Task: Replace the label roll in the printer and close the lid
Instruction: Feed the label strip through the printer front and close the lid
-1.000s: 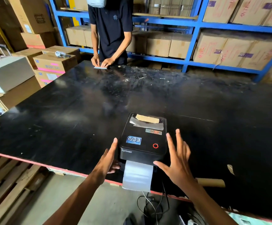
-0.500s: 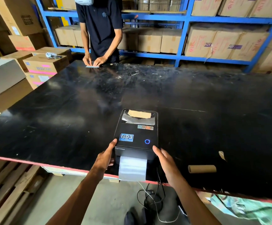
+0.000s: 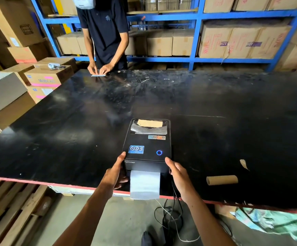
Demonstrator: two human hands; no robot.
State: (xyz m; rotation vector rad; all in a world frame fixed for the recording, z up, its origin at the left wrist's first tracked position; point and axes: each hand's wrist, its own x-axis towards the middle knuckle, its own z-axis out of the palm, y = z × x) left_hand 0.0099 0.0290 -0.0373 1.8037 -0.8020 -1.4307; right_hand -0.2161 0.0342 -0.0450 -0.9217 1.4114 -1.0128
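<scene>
Both my hands, left (image 3: 116,176) and right (image 3: 178,176), now clasp the printer (image 3: 146,146); right of it lies an empty cardboard core (image 3: 221,180)

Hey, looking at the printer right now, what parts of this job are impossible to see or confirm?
Head view only:
- Roll inside the printer: the closed lid hides it; the window shows only a cardboard core and glare.
- Left hand and right hand fingers: hidden against the printer's sides.
- Cables: their plugs sit out of sight below the table edge.
</scene>
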